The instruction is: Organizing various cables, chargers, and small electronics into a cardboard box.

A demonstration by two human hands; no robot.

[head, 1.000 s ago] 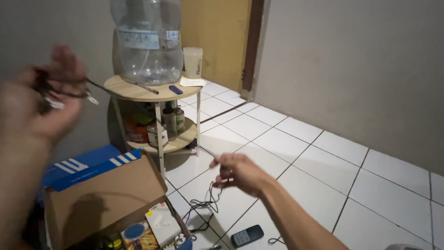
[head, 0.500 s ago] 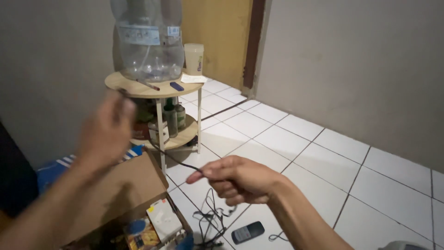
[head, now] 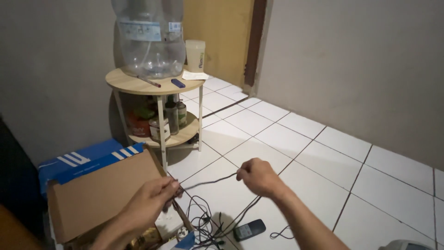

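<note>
A thin black cable [head: 208, 181] is stretched between my two hands above the tiled floor. My left hand [head: 150, 200] pinches one part of it low over the open box, and my right hand [head: 258, 177] pinches it further along, a little higher. The rest of the cable hangs down into a loose tangle [head: 206, 226] on the floor, next to a small dark phone-like device [head: 249, 229].
An open cardboard shoe box with a blue lid [head: 97, 185] holds small items at the lower left. A round two-tier wooden table [head: 155, 88] carries a large clear water bottle [head: 149, 37], a cup, a pen; jars on its lower shelf. Grey walls and a brown door stand behind.
My left hand came down from shoulder height at the left to just over the box. My right hand rose slightly, and the cable now runs taut between them.
</note>
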